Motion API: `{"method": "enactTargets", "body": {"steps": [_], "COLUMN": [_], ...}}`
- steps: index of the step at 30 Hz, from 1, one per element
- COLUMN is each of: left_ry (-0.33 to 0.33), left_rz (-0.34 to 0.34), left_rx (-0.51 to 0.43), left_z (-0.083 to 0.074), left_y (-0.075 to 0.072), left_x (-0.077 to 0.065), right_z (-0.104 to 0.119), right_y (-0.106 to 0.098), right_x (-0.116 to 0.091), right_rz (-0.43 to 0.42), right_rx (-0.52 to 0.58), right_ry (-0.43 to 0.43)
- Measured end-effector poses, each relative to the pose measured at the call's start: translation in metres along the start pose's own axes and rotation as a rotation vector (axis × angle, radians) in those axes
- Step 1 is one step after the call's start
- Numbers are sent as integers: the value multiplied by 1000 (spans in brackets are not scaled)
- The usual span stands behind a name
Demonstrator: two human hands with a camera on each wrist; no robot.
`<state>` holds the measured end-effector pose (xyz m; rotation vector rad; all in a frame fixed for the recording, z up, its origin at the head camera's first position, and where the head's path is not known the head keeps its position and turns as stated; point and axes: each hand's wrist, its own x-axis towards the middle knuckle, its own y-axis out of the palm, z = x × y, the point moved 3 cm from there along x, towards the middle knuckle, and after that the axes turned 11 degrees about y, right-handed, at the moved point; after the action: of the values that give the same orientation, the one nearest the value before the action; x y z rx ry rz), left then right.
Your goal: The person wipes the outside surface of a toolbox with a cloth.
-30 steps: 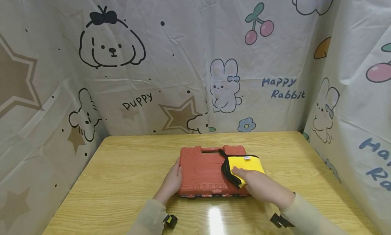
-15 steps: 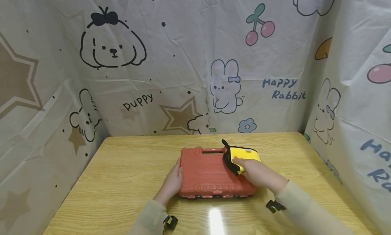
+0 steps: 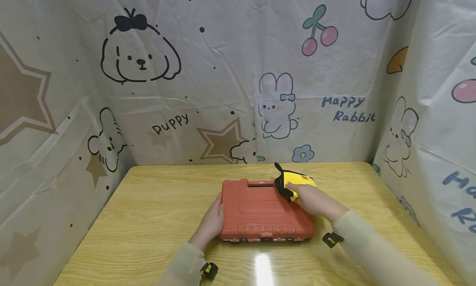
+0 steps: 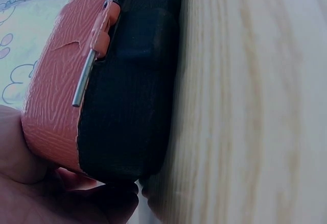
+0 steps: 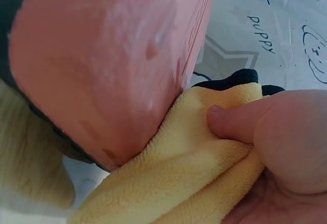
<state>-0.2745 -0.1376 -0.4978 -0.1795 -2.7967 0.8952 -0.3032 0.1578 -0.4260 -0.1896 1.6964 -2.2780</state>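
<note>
A red plastic tool case (image 3: 256,211) with a black base lies flat on the wooden table, its carrying handle at the far side. My left hand (image 3: 213,220) holds its left side; in the left wrist view the thumb (image 4: 20,152) lies against the red lid and the fingers are round the corner by the black base. My right hand (image 3: 312,199) pinches a folded yellow cleaning cloth (image 3: 297,179) with black edging, over the case's far right corner. In the right wrist view the fluffy cloth (image 5: 179,147) bunches against the lid's edge, with the thumb pressed on it.
The wooden table (image 3: 167,203) extends around the case on all sides. White patterned cloth (image 3: 223,71) hangs behind the table and along both sides. A black strap device (image 3: 209,270) sits at the left wrist, another wrist device (image 3: 332,239) at the right.
My right hand has moved the yellow cloth away from me, up the case's right side to its far right corner. The left hand and the case stay in place.
</note>
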Motion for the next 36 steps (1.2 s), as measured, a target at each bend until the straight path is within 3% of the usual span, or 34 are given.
{"method": "enactTargets", "body": {"steps": [16, 25, 32, 36], "left_ry": [7, 3, 13, 22], "left_rz": [-10, -16, -7, -10], "left_rx": [15, 24, 17, 10], "left_z": [0, 0, 0, 0], "left_y": [0, 0, 1, 0], "left_x": [0, 0, 0, -1], "right_z": [-6, -7, -9, -11], "right_y": [-4, -5, -5, -7], "right_x": [25, 36, 37, 40], "right_rz": [4, 15, -40, -13], "right_rx": [2, -31, -50, -35], "right_ry": [67, 61, 4, -6]}}
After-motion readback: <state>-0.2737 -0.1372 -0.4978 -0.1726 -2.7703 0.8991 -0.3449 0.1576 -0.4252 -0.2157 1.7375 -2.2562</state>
